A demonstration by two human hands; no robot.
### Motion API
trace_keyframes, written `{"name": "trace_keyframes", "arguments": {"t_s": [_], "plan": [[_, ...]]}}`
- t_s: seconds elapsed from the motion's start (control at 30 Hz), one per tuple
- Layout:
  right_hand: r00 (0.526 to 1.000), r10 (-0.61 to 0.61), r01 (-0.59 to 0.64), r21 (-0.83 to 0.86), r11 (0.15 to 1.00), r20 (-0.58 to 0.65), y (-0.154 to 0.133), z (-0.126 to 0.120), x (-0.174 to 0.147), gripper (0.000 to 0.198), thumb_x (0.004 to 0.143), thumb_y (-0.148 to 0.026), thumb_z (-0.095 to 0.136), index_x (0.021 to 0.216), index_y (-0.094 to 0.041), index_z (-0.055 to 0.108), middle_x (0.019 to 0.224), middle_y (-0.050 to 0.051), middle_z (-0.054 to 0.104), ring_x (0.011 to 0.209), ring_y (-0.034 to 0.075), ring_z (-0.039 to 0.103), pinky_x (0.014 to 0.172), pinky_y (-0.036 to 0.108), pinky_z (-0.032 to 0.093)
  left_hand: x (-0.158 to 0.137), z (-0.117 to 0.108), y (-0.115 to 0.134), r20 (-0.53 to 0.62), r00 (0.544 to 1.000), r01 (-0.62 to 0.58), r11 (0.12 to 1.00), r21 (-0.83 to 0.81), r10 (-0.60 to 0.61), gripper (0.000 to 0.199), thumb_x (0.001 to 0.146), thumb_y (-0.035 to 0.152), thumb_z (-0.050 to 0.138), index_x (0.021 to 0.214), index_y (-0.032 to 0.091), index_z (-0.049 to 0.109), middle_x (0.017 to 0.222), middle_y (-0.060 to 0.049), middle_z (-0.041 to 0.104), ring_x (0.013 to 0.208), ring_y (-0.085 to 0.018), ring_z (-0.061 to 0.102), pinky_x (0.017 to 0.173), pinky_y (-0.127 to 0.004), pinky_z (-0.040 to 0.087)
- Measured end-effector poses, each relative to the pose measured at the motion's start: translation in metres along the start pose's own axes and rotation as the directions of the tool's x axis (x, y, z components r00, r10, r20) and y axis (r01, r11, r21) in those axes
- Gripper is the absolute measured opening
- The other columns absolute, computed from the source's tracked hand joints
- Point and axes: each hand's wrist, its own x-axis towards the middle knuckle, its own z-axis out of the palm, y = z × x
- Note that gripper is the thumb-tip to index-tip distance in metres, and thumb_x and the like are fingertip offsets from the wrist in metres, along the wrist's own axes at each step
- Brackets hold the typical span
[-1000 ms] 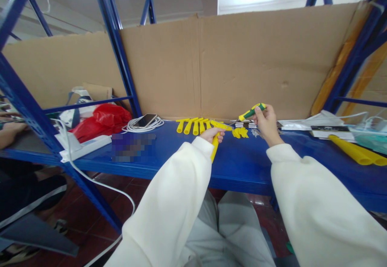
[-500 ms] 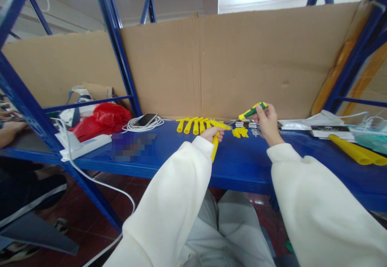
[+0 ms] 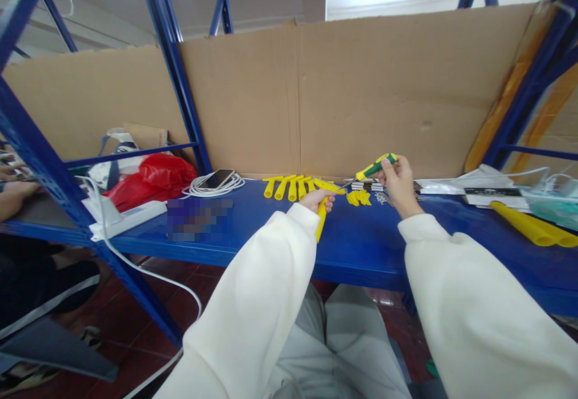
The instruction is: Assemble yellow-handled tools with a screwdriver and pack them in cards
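My left hand [image 3: 318,200] is closed around a yellow plastic handle [image 3: 321,223], whose tubular end points down toward me. In my right hand [image 3: 398,183], fingers pinch the grip of a green-and-yellow screwdriver [image 3: 377,167]. Its shaft slants down to the left, and the tip meets the head of the yellow handle just above my left hand; exact contact is too small to see. Behind my left hand lies a row of several similar yellow handles [image 3: 292,189]. Small flat yellow pieces [image 3: 359,198] and a scatter of tiny metal parts [image 3: 382,198] lie between my hands.
Small black-and-white packs [image 3: 366,186] sit at the back. Yellow tubes [image 3: 528,225] and white packaging [image 3: 497,197] lie right. Left are a phone [image 3: 218,179] on coiled white cable, a red bag [image 3: 156,176], and a power strip [image 3: 130,217]. Another person's arm [image 3: 15,197] shows far left.
My right hand and the screwdriver have shifted very slightly left and down. The left hand keeps its place around the yellow handle.
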Motion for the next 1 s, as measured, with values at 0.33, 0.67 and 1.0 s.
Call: {"name": "trace_keyframes", "arguments": {"t_s": [0.33,0.67,1.0], "plan": [[0.996,-0.042,0.054,0.169,0.984,-0.074,-0.005,0.005,-0.002,0.053,0.071,-0.073,0.064,0.088,-0.024,0.05,0.054,-0.007,0.047,0.044,0.011,0.045,0.04,0.023,0.033,0.003,-0.001,-0.001,0.004,0.999,0.045,0.999,-0.014,-0.045,0.019,0.081,0.014,0.068,0.088,0.019,0.051,0.054,0.009,0.039,0.04,-0.003,0.029,0.038,-0.013,0.025],[0.998,-0.029,0.038,0.183,0.982,-0.055,-0.011,0.004,-0.003,0.052,0.071,-0.071,0.066,0.086,-0.025,0.048,0.054,-0.007,0.047,0.046,0.011,0.046,0.041,0.023,0.033,-0.002,0.003,0.001,-0.013,0.999,0.051,0.999,0.018,-0.051,0.011,0.088,0.011,0.057,0.082,0.018,0.051,0.052,0.008,0.039,0.037,-0.003,0.029,0.039,-0.014,0.024],[0.998,-0.044,0.05,0.151,0.987,-0.042,-0.005,0.003,-0.001,0.045,0.075,-0.065,0.065,0.088,-0.025,0.05,0.059,-0.006,0.049,0.055,0.013,0.053,0.053,0.026,0.044,-0.009,0.007,0.003,-0.047,0.998,0.044,0.994,0.105,-0.039,0.025,0.092,0.007,0.049,0.07,0.017,0.044,0.049,0.007,0.039,0.036,-0.002,0.03,0.039,-0.014,0.023]]}}
